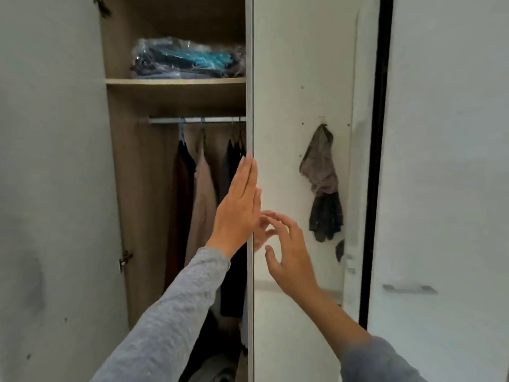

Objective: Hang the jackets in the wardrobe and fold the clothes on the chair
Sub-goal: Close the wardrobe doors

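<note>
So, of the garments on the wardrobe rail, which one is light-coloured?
The beige garment, second from the left. The dark brown garment hangs to its left, and the black garments to its right, beside the left hand.

1. Long grey heathered knit left sleeve (pixel 170 321), soft and faintly fuzzy, ending in a plain edge at the wrist.
2. Matching grey knit right sleeve (pixel 377 362), darker and bluer in shadow, ending partway along the forearm.
3. Bare left hand (pixel 237 208) past the sleeve edge, pale nails showing.
4. Bare right hand (pixel 289 252) and forearm, fingertips blurred.
</note>
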The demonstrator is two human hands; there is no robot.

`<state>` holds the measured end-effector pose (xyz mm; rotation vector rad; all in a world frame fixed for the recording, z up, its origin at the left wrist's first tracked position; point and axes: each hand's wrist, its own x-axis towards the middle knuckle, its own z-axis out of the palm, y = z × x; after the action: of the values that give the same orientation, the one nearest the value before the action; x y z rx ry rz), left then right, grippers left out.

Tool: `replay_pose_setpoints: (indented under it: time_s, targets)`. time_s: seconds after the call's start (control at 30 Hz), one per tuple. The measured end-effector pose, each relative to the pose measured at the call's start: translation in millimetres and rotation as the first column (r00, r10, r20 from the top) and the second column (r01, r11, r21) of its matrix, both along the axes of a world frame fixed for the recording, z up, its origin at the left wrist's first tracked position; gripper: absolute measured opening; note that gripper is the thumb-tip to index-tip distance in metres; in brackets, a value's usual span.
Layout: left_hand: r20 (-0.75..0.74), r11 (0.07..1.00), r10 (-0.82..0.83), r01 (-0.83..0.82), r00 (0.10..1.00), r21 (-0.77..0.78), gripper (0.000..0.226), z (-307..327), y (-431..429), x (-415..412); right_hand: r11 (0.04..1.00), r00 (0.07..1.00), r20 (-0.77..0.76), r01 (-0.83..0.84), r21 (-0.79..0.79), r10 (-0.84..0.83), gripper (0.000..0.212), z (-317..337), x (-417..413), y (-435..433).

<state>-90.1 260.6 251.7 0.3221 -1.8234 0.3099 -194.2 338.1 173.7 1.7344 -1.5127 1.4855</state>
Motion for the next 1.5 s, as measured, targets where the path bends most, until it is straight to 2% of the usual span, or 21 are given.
replay_pose_setpoints:
  time_s: [0.2, 0.3, 0.43, 0.63, 0.8, 0.9, 1.1, 1.27, 1.5]
  targets:
    - [0.043, 0.966, 0.25, -0.252, 0.967, 0.059, 0.056, -13, -66, 0, 0.998, 0.999, 0.009, 0.04, 0.048, -0.041, 0.061, 14, -23, -70]
    - [0.083, 0.936, 0.341, -0.347, 0.936, 0.066, 0.063, -22, -101, -9, 0.994, 0.994, -0.046, 0.104, 0.021, -0.103, 0.058, 31, -38, -101]
    - [0.093, 0.891, 0.436, -0.444, 0.895, 0.09, 0.061, -21, -143, -26, 0.977, 0.977, -0.02, 0.212, 0.015, -0.212, 0.051, 55, -61, -135]
    - [0.107, 0.906, 0.4, -0.41, 0.91, 0.104, 0.058, -19, -199, -55, 0.928, 0.927, -0.036, 0.371, -0.033, -0.372, 0.043, 74, -95, -176]
    - [0.154, 0.944, 0.297, -0.314, 0.942, 0.104, 0.059, -21, -233, -87, 0.844, 0.826, -0.199, 0.536, -0.007, -0.527, 0.053, 61, -123, -214]
    - [0.141, 0.947, 0.279, -0.297, 0.95, 0.125, 0.06, -25, -246, -104, 0.808, 0.787, -0.237, 0.589, 0.012, -0.57, 0.06, 54, -132, -228]
    - [0.031, 0.956, 0.282, -0.283, 0.959, 0.072, 0.06, -33, -261, -119, 0.767, 0.731, -0.239, 0.63, -0.123, -0.639, 0.062, 40, -138, -246]
    - [-0.04, 0.96, 0.278, -0.277, 0.96, 0.036, 0.058, -39, -270, -124, 0.753, 0.723, -0.212, 0.631, -0.187, -0.658, 0.061, 35, -144, -260]
    - [-0.053, 0.957, 0.29, -0.29, 0.956, 0.012, 0.058, -40, -275, -126, 0.717, 0.693, -0.191, 0.648, -0.258, -0.695, 0.059, 31, -148, -269]
